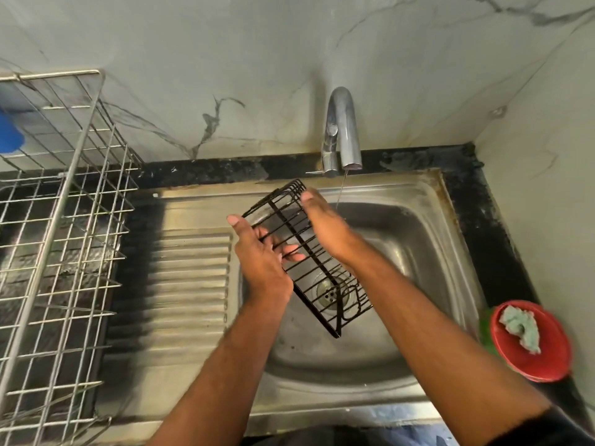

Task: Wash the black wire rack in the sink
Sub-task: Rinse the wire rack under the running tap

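Observation:
A black wire rack (pixel 325 284) hangs tilted over the steel sink (pixel 418 252), its long side running from upper left to lower right above the drain. My left hand (pixel 257 252) holds it from the left, with fingers curled through the wires from underneath. My right hand (pixel 325 223) lies flat along the rack's upper right edge, fingers straight and pointing towards the far end. A thin stream of water runs from the chrome tap (pixel 343 133) just right of the rack's far end.
A tall silver wire dish rack (pixel 64 220) stands on the left counter beside the ribbed drainboard (pixel 183 284). A red bowl (pixel 531 342) with a pale green scrubber sits on the right counter edge. Marble wall behind and to the right.

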